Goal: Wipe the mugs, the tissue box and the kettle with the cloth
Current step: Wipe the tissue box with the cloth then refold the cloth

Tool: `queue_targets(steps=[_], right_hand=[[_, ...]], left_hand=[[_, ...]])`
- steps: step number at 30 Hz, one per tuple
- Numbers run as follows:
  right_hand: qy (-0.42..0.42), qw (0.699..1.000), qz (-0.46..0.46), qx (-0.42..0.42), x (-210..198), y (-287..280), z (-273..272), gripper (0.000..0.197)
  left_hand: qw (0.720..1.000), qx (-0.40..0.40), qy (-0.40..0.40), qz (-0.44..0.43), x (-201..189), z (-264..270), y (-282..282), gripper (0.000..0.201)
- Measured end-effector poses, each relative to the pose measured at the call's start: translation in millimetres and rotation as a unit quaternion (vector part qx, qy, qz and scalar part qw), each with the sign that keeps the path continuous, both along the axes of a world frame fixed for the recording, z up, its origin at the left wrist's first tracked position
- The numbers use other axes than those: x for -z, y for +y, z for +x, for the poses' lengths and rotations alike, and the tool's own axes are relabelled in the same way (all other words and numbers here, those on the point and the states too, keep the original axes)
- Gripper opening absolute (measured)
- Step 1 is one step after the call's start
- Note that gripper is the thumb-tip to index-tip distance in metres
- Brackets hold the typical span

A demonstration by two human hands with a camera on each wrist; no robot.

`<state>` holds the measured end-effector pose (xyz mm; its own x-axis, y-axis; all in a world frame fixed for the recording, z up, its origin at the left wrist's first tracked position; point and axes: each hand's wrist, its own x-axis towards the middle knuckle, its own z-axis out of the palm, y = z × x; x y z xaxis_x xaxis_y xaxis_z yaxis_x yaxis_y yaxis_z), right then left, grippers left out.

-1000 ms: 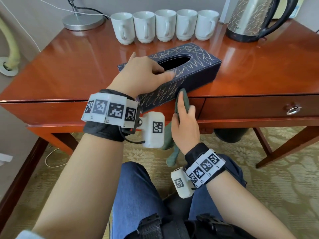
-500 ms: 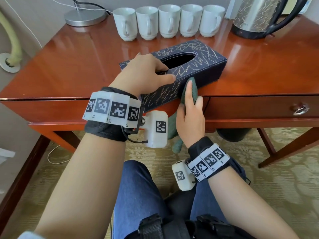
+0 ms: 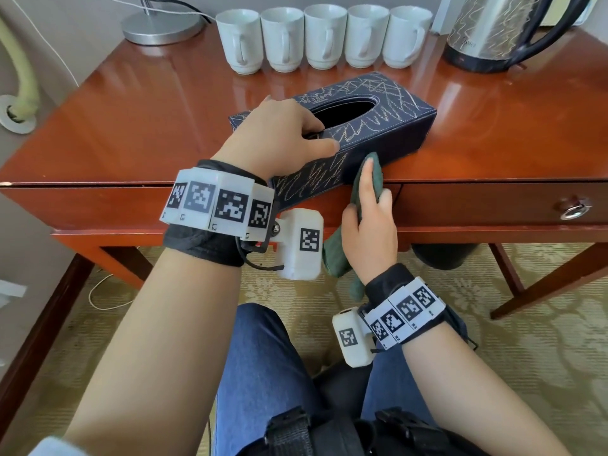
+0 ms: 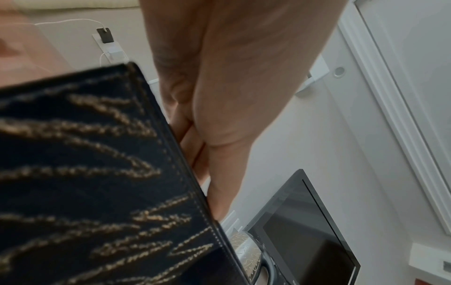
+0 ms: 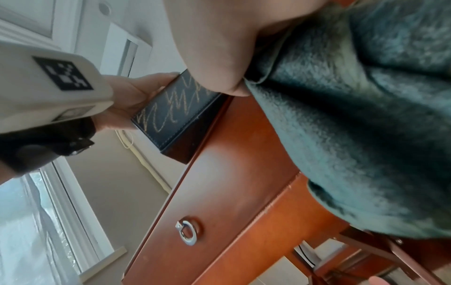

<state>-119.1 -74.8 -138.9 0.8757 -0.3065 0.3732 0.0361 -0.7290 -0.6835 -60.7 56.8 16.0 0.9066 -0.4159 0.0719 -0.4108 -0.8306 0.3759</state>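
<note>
A dark blue tissue box (image 3: 378, 123) with gold scribble stitching lies slanted at the table's front edge. My left hand (image 3: 279, 136) grips its near end, fingers curled over the top by the slot and thumb along the front side; the left wrist view shows the box (image 4: 85, 173) close beside this hand (image 4: 219, 96). My right hand (image 3: 368, 218) holds a green cloth (image 3: 375, 172) and presses it against the box's front side. The cloth (image 5: 366, 115) hangs down past the table edge. Several white mugs (image 3: 325, 37) stand in a row at the back, and a steel kettle (image 3: 487, 31) at the back right.
The glossy wooden table (image 3: 131, 126) has a front drawer with a metal ring pull (image 3: 574, 210). A lamp base (image 3: 161, 26) with cables sits at the back left. My knees are under the table's front edge, above a patterned carpet.
My right hand has slid the cloth up and to the right along the box's front side. The left hand keeps its grip on the box.
</note>
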Motion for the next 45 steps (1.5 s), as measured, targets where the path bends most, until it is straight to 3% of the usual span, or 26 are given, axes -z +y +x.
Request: queue_targets(steps=[7,14,22,25,29,32,38,42,45], right_hand=[[0.043,0.999,0.004,-0.031,10.1,6.2,-9.4,0.073],[0.038,0.998,0.0,-0.041,10.6,8.5,-12.3,0.074],[0.054,0.996,-0.019,-0.07,16.9,24.6,-19.5,0.07],[0.018,0.995,-0.03,-0.093,13.9,31.8,-17.7,0.07],[-0.036,0.997,-0.039,-0.057,9.1,21.8,-3.9,0.069],[-0.024,0.999,-0.025,-0.02,13.1,14.6,-0.6,0.074],[0.001,0.996,-0.025,-0.086,16.8,31.7,-15.2,0.07],[-0.045,0.998,-0.027,-0.043,14.9,23.9,-0.7,0.068],[-0.027,0.999,-0.019,-0.023,18.7,18.1,-0.8,0.074]], left_hand=[[0.999,0.017,-0.003,0.051,2.4,4.8,-2.0,0.05],[0.999,-0.01,-0.022,-0.045,18.1,3.2,7.1,0.048],[0.999,0.001,-0.001,-0.04,9.3,3.5,6.8,0.046],[0.999,-0.001,0.002,-0.044,7.6,0.7,6.3,0.045],[0.998,-0.002,0.009,-0.055,5.7,-0.5,6.8,0.044],[0.998,-0.004,0.006,-0.059,6.3,-0.6,6.8,0.045],[0.999,0.0,0.001,-0.051,6.0,-1.1,6.5,0.045],[0.999,0.0,0.0,-0.047,6.3,-1.5,6.4,0.043],[0.999,0.006,-0.003,-0.044,6.9,0.0,6.2,0.034]])
